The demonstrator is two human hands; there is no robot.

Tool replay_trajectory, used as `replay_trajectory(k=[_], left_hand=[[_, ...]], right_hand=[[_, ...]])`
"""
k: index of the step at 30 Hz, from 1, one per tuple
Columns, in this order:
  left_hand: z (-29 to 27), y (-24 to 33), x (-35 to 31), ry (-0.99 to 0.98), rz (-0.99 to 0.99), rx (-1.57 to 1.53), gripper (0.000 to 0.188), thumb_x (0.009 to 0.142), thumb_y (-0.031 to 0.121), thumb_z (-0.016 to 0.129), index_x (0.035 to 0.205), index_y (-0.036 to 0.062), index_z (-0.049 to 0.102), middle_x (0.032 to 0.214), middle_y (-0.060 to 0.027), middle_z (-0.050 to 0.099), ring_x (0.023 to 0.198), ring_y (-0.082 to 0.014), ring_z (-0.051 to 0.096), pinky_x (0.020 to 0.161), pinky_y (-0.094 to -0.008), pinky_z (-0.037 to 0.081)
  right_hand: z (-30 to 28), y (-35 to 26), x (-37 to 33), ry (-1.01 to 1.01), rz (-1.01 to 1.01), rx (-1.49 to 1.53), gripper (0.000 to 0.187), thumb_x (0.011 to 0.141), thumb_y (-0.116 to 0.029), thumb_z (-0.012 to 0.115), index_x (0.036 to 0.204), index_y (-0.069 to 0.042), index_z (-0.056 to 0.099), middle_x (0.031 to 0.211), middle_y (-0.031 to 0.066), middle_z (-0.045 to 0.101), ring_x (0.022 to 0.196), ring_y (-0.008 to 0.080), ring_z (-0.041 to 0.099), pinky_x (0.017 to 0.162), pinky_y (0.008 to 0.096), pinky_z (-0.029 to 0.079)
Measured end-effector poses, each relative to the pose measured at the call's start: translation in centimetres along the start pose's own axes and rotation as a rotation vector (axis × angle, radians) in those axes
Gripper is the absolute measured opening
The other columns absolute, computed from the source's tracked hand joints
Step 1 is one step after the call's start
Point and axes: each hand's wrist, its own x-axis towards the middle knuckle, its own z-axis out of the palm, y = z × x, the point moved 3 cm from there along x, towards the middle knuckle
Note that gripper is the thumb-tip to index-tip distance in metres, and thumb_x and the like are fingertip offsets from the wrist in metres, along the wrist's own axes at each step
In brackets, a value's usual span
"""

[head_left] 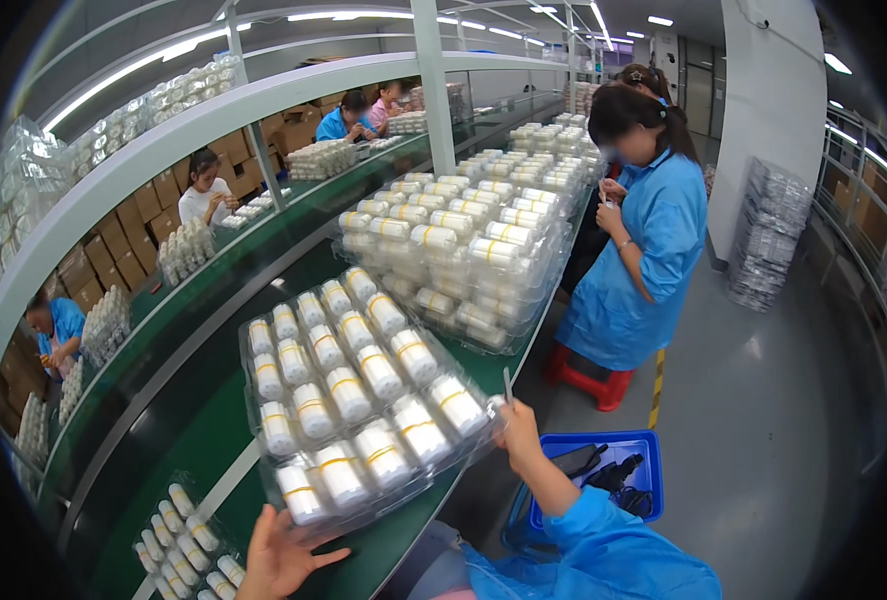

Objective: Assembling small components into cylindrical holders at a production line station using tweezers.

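A clear plastic tray point(348, 525) holds rows of white cylinders, each with a yellow band, over the green work surface. At its near left edge is my left hand point(285, 560), open, with fingers spread and thumb pointing right; whether the fingertips touch the plastic I cannot tell. My right hand point(518, 435) is closed at the tray's right corner around a thin grey stick-like tool point(507, 385) that points up. Its fingers lie against the tray's edge, partly hidden. Lower left, another tray of white cylinders point(191, 540) rests on the green surface point(208, 400).
Beyond the tray stand stacked clear trays of cylinders point(463, 250). A blue bin point(593, 440) with black items sits right of my forearm. A co-worker in blue point(633, 240) sits on a red stool point(591, 380). A white frame post point(431, 90) rises ahead; other people work across the line.
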Motion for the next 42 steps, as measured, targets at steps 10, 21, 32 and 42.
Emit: replay_trajectory(k=[10,21,32,42], left_hand=[[-8.1,-0.6,-5.6,0.481,0.200,-0.418,0.107,0.072,0.077,0.049,0.131,-0.0078,0.021,0.135,-0.0318,0.019,0.126,-0.0485,0.024,0.093,-0.0716,0.024],[-5.4,0.6,-3.5,0.420,0.146,-0.188,0.098,0.076,0.062,0.059,0.141,0.0020,0.017,0.143,-0.0302,0.011,0.130,-0.0482,0.013,0.094,-0.0736,0.020],[-3.9,-0.2,-1.4,0.289,0.034,-0.373,0.076,0.081,0.045,0.063,0.140,0.0149,0.026,0.141,-0.0156,0.026,0.127,-0.0463,0.022,0.096,-0.0720,0.021],[-4.5,-0.2,-1.8,0.287,0.041,-0.409,0.072,0.081,0.035,0.064,0.139,0.0131,0.027,0.137,-0.0179,0.033,0.122,-0.0481,0.031,0.095,-0.0714,0.025]], right_hand=[[4.9,1.6,-10.8,-0.323,-0.161,-0.255,0.022,0.083,-0.014,0.063,0.103,-0.006,0.067,0.080,0.0003,0.054,0.062,0.0064,0.043,0.056,0.0227,0.036],[9.2,0.2,-5.5,-0.413,-0.199,-0.248,0.017,0.093,-0.014,0.051,0.097,-0.003,0.064,0.064,-0.0015,0.057,0.050,0.0025,0.041,0.047,0.0172,0.031],[14.3,2.7,13.1,-0.174,-0.174,-0.086,0.035,0.090,-0.014,0.048,0.124,-0.009,0.055,0.093,0.0007,0.055,0.081,0.0108,0.050,0.073,0.0237,0.040],[16.3,2.2,16.9,-0.272,-0.179,-0.094,0.036,0.091,-0.022,0.050,0.124,-0.007,0.055,0.117,0.0076,0.057,0.111,0.0180,0.049,0.094,0.0293,0.034]])
